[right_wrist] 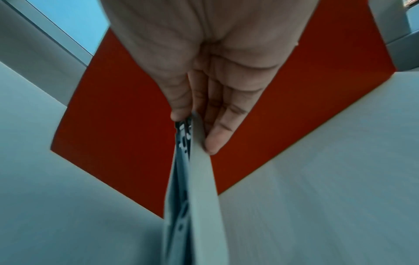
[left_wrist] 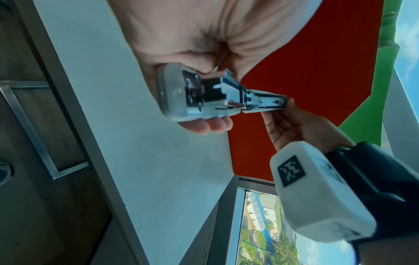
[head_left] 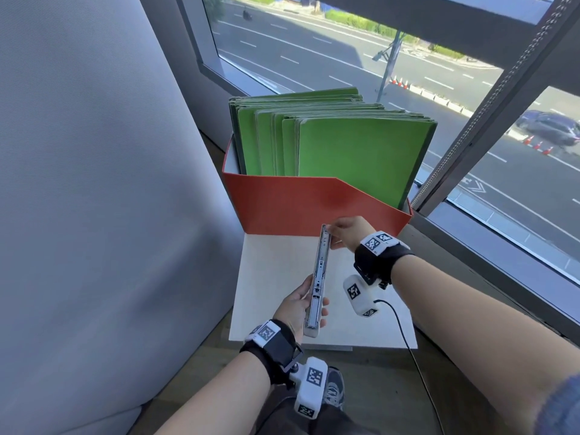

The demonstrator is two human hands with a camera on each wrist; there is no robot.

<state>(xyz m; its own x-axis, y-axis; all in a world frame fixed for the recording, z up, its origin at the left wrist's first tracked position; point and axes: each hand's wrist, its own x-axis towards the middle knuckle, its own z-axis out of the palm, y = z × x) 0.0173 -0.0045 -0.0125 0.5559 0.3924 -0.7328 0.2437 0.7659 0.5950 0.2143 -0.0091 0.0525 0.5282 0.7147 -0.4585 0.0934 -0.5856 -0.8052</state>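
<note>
A long white stapler lies swung open in the air above the white table, its metal staple channel showing. My left hand grips its near end, thumb on one side and fingers under it. The wrist view shows the same stapler end-on in my left hand. My right hand pinches the far tip between thumb and fingers. In the right wrist view my right hand pinches the stapler, which is blurred there.
A red box with several upright green folders stands at the table's far end. A grey padded wall rises at the left, a window at the back and right. A black cable hangs from my right wrist.
</note>
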